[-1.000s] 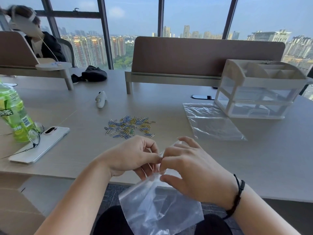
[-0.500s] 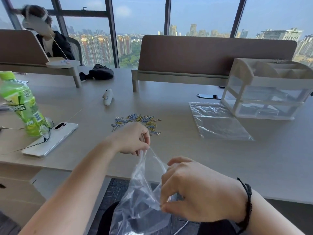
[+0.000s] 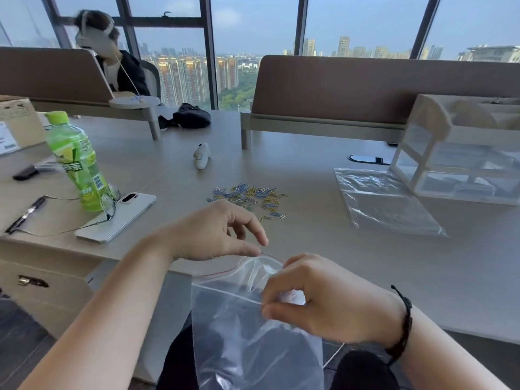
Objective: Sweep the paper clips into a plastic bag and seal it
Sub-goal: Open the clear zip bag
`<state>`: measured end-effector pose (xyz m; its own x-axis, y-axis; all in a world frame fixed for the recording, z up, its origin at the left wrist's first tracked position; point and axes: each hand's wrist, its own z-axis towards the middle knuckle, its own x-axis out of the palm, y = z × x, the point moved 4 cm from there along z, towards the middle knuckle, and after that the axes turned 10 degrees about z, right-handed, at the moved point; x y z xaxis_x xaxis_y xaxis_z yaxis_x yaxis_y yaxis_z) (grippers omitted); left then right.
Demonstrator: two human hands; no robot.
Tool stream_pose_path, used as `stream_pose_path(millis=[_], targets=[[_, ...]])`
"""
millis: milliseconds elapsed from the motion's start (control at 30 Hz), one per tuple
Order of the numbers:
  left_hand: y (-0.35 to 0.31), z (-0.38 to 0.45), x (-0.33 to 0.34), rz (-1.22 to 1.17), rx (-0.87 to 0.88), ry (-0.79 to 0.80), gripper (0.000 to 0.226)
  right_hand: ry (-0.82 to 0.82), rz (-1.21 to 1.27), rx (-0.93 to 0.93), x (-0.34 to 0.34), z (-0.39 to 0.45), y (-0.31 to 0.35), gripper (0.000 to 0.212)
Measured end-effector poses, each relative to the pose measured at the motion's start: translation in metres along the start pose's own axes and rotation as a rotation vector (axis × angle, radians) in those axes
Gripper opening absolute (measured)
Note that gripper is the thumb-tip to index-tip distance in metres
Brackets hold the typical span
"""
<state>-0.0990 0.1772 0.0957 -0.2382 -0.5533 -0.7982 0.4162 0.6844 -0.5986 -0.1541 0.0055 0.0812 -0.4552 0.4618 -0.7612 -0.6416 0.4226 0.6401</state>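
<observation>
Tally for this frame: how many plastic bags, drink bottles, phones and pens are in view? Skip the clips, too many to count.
Plastic bags: 2, one pinched by the right hand at the desk edge, one flat on the desk
Green bottle: 1
White phone: 1
Pen: 1
Total: 5

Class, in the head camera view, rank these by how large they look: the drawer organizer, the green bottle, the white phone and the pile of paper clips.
1. Drawer organizer, largest, though partly cut off.
2 and 3. Green bottle and white phone look alike; unranked.
4. Pile of paper clips, smallest, though it lies farther away.
</observation>
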Motion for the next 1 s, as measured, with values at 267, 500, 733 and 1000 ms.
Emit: stream_pose_path(millis=[267,500,733,1000], targets=[[0.003,-0.06,0.004,0.07,-0.113,0.121,0.02,0.033,0.082,0.046,0.028,0.026,-0.011,0.006],[0.038,-0.098,0.024,0.435,-0.364,0.301,0.018,0.157,0.189,0.015,0.081,0.04,-0.015,0.007],[0.08,-0.104,0.049,0.59,-0.496,0.371,0.014,0.263,0.042,0.107,0.119,0.053,-0.032,0.015],[0.095,-0.092,0.029,0.785,-0.502,0.14,0.021,0.109,-0.333,0.112,0.107,0.054,-0.029,0.014]])
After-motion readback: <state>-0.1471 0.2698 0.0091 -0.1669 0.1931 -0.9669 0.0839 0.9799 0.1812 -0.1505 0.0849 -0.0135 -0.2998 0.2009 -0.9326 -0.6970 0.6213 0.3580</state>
